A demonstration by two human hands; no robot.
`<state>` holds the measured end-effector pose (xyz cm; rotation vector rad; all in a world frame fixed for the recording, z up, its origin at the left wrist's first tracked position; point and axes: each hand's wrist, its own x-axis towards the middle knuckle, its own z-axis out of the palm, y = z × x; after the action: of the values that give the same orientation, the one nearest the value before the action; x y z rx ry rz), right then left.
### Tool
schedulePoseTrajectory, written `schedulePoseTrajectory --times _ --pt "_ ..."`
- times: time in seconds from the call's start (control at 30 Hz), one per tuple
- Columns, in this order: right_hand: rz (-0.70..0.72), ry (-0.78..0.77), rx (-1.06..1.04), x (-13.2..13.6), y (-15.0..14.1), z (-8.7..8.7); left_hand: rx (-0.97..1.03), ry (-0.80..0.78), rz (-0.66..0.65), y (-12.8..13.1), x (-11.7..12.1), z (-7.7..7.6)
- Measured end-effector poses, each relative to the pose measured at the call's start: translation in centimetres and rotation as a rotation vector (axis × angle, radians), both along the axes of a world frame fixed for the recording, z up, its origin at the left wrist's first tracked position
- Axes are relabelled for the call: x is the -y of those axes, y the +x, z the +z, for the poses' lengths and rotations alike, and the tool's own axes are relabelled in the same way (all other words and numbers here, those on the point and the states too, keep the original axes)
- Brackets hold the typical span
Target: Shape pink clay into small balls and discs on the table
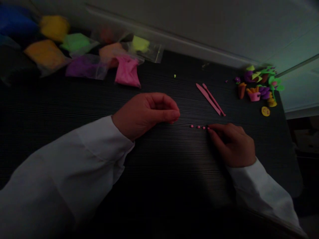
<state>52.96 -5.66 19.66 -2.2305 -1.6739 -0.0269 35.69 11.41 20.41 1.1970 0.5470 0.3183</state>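
Observation:
Three small pink clay balls (198, 126) lie in a short row on the dark table. At the right end of that row, my right hand (233, 144) pinches another pink clay ball (208, 128) between thumb and index finger, at the table surface. My left hand (152, 114) is held left of the row with thumb and fingertips pressed together. Whatever may be between those fingertips is hidden. Beyond the row, a pink plastic clay knife (208, 98) and a thin pink modelling stick (214, 99) lie side by side.
Bags of coloured clay, among them a pink one (127, 70) and a purple one (84, 67), line the back left. Small clay figures (254, 94) and a yellow face disc (265, 111) stand near the right edge. A yellow-green clay bit (174, 76) lies mid-table. A pale wall (199, 30) bounds the back.

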Motion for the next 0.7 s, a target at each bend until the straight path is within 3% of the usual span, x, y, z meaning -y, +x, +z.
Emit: schedulePoseTrajectory --times 0.7 --pt "0.015 0.0 -0.009 0.02 -0.03 0.19 -0.029 0.013 -0.009 0.05 0.07 0.17"
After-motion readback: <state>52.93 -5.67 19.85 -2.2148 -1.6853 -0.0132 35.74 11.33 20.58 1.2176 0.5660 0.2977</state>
